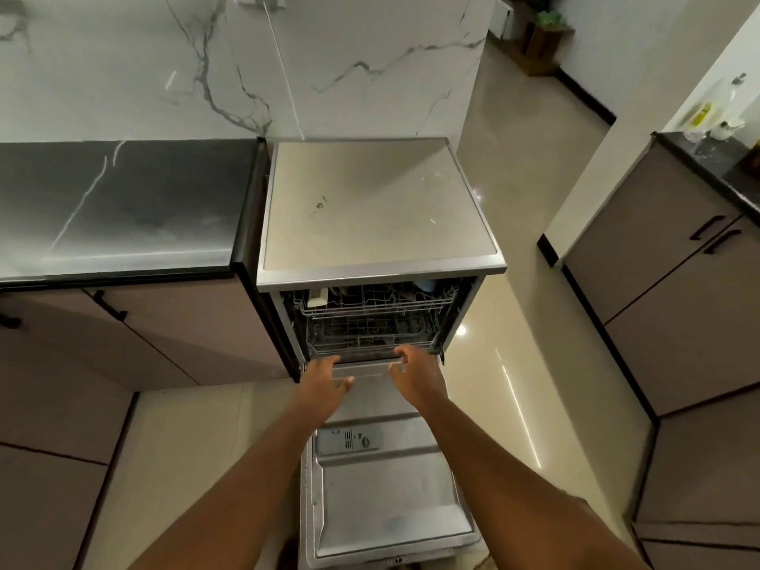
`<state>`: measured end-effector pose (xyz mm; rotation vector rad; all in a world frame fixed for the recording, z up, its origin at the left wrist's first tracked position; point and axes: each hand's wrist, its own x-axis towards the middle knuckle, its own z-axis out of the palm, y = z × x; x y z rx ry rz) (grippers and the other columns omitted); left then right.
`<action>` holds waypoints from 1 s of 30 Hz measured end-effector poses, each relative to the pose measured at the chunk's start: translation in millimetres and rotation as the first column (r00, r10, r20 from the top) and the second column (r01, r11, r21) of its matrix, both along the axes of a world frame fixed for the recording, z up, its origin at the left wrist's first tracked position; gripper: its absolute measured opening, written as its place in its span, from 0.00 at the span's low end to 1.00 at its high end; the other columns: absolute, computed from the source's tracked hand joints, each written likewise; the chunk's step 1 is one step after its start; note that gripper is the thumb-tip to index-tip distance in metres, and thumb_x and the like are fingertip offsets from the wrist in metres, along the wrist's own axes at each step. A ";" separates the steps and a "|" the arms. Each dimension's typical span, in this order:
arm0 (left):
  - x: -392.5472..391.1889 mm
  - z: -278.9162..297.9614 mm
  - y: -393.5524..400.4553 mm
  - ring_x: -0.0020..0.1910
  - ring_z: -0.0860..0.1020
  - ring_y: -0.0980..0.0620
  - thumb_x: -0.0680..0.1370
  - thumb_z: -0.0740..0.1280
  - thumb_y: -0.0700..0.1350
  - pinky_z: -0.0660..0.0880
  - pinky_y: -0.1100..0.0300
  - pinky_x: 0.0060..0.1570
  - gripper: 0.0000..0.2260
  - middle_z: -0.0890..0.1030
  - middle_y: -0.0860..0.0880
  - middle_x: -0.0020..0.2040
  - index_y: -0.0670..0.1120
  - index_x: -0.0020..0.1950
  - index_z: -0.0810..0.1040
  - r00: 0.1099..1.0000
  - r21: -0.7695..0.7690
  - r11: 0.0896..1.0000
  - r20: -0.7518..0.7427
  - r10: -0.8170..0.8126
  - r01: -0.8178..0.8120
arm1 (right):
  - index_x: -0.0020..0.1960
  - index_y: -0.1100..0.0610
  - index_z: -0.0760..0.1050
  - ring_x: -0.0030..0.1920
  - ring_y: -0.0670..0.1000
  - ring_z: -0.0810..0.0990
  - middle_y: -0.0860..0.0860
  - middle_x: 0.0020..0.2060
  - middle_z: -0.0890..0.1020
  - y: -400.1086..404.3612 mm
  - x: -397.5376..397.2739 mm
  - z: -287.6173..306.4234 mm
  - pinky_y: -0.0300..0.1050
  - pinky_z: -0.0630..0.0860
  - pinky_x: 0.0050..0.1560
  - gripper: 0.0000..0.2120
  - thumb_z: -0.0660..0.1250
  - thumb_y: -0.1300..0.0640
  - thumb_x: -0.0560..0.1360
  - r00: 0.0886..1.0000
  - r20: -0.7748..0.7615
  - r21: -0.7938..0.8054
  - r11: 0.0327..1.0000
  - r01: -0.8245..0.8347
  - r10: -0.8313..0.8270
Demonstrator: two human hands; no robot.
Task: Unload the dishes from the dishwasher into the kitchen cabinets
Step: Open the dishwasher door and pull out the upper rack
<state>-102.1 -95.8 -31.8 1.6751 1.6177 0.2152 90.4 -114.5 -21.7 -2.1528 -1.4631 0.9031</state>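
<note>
The dishwasher (380, 207) stood beside the bench (119, 207) with its door (386, 495) down flat, and the left hand (325, 378) and right hand (415, 374) reached, fingers loose and holding nothing, toward the bottom rack (370, 335).

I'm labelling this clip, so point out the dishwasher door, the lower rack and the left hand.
dishwasher door (386, 499): head view, bare inner panel.
lower rack (370, 322): head view, wire grid near its front.
left hand (325, 374): head view, back of the hand.
</note>
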 end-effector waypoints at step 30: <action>56.3 -223.4 219.9 0.79 0.41 0.41 0.78 0.65 0.59 0.52 0.36 0.74 0.41 0.39 0.44 0.80 0.49 0.81 0.43 0.816 0.151 0.935 -0.544 -0.193 0.321 | 0.81 0.55 0.39 0.79 0.63 0.39 0.58 0.80 0.40 203.5 68.6 -245.5 0.64 0.46 0.78 0.41 0.59 0.40 0.81 0.784 0.522 -0.086 0.935 -0.343 0.336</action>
